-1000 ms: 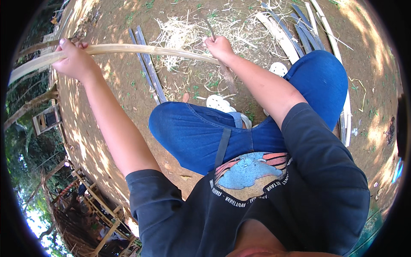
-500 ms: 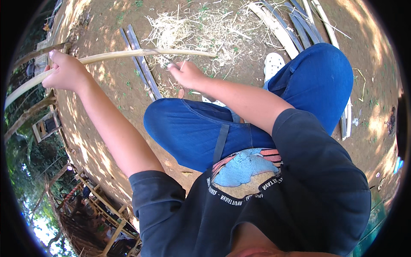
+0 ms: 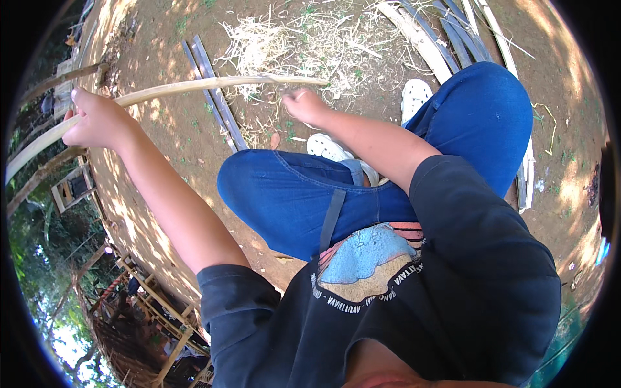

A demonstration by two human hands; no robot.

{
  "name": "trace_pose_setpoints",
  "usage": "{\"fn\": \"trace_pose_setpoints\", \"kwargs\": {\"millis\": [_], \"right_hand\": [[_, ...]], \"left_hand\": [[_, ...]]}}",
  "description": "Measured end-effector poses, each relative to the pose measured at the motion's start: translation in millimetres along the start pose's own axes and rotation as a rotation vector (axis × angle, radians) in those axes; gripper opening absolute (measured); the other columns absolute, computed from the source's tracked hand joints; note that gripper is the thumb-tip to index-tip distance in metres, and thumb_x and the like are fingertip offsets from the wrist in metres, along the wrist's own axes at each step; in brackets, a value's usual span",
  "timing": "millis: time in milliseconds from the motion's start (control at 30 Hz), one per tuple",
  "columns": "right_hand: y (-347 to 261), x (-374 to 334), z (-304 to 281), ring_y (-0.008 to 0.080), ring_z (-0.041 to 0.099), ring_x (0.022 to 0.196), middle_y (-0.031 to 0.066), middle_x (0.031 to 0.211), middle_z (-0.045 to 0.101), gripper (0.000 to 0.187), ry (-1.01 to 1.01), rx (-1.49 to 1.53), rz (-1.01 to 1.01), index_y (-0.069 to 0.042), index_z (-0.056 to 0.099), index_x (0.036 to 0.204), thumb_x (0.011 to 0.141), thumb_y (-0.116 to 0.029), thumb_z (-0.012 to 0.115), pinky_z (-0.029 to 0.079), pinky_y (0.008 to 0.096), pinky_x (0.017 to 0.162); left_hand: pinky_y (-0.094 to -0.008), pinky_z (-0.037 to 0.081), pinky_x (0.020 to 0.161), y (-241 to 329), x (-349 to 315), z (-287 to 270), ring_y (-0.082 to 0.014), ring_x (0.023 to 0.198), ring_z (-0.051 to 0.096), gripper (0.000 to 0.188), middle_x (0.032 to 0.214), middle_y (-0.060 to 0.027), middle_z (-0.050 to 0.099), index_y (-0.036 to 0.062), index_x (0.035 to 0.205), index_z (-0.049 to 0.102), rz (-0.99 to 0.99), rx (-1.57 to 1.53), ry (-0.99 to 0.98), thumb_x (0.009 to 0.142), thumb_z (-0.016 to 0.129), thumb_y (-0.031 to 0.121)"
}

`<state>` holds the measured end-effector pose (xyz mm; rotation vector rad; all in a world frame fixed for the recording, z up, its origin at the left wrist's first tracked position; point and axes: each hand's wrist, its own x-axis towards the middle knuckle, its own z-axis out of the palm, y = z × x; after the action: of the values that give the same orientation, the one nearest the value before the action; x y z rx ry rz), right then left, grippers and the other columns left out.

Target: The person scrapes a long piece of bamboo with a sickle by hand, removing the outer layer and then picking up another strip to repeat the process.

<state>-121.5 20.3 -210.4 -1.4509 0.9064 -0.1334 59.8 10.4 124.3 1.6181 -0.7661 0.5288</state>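
A long, pale wooden strip point(image 3: 184, 86), which looks like split bamboo, curves from the left rim across to the upper middle. My left hand point(image 3: 96, 119) is wrapped round it towards its left end. Below the strip's free right end, my right hand point(image 3: 305, 107) is closed, apparently on a small knife. Its blade is blurred and barely shows against the strip. Curly pale shavings point(image 3: 259, 46) lie in a heap on the ground just beyond the strip's right part.
Two dark narrow slats point(image 3: 215, 97) lie on the dirt under the strip. More dark and pale strips point(image 3: 424, 40) are spread at the upper right, beside my knee. My white shoes point(image 3: 414, 98) stand near the shavings. A wooden frame structure point(image 3: 165, 323) is at the lower left.
My right hand has moved right along the strip, towards its free end. The left hand keeps its hold and has barely moved.
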Motion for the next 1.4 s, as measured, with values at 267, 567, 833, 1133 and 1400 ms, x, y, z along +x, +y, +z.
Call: {"fn": "trace_pose_setpoints", "kwargs": {"millis": [267, 567, 833, 1133, 1400], "right_hand": [[-48, -7, 15, 0.0262, 0.066, 0.067, 0.0163, 0.070, 0.067, 0.036, -0.023, 0.072, -0.042, 0.001, 0.067, 0.077, 0.088, -0.030, 0.053, 0.054, 0.0425, 0.072], [66, 11, -26, 0.0302, 0.071, 0.087, 0.0185, 0.091, 0.072, 0.037, -0.034, -0.305, 0.260, -0.005, 0.075, 0.093, 0.085, -0.039, 0.061, 0.055, 0.0384, 0.081], [-14, 3, 26, 0.0235, 0.055, 0.054, 0.0101, 0.056, 0.056, 0.033, 0.009, 0.058, -0.151, -0.006, 0.049, 0.058, 0.079, -0.028, 0.063, 0.048, 0.0401, 0.059], [9, 7, 11, 0.0312, 0.069, 0.079, 0.0217, 0.084, 0.070, 0.034, -0.087, -0.086, -0.022, 0.000, 0.071, 0.089, 0.082, -0.032, 0.060, 0.054, 0.0415, 0.076], [84, 23, -2, 0.0291, 0.070, 0.083, 0.0172, 0.087, 0.071, 0.036, -0.045, -0.216, 0.181, -0.005, 0.073, 0.093, 0.080, -0.037, 0.062, 0.055, 0.0400, 0.077]], "left_hand": [[-0.0281, 0.049, 0.053, -32, 15, -12, -0.0197, 0.064, 0.055, 0.038, 0.094, -0.0186, 0.050, -0.0036, 0.109, 0.034, 0.023, -0.065, 0.019, 0.088, 0.064, 0.010], [-0.0282, 0.048, 0.053, -38, 15, -24, -0.0192, 0.063, 0.054, 0.034, 0.089, -0.0154, 0.051, -0.0016, 0.109, 0.035, -0.030, -0.155, 0.050, 0.090, 0.061, 0.009], [-0.0294, 0.049, 0.052, -56, 28, -26, -0.0207, 0.063, 0.055, 0.032, 0.090, -0.0173, 0.051, -0.0047, 0.105, 0.035, -0.061, -0.059, 0.063, 0.086, 0.060, 0.006], [-0.0315, 0.049, 0.056, -72, 35, -27, -0.0205, 0.066, 0.055, 0.037, 0.091, -0.0165, 0.051, -0.0039, 0.109, 0.035, -0.104, 0.020, 0.101, 0.084, 0.060, 0.009], [-0.0293, 0.050, 0.052, -84, 41, -35, -0.0206, 0.062, 0.057, 0.035, 0.087, -0.0173, 0.054, -0.0054, 0.108, 0.035, -0.142, -0.016, 0.117, 0.085, 0.059, 0.006]]}}
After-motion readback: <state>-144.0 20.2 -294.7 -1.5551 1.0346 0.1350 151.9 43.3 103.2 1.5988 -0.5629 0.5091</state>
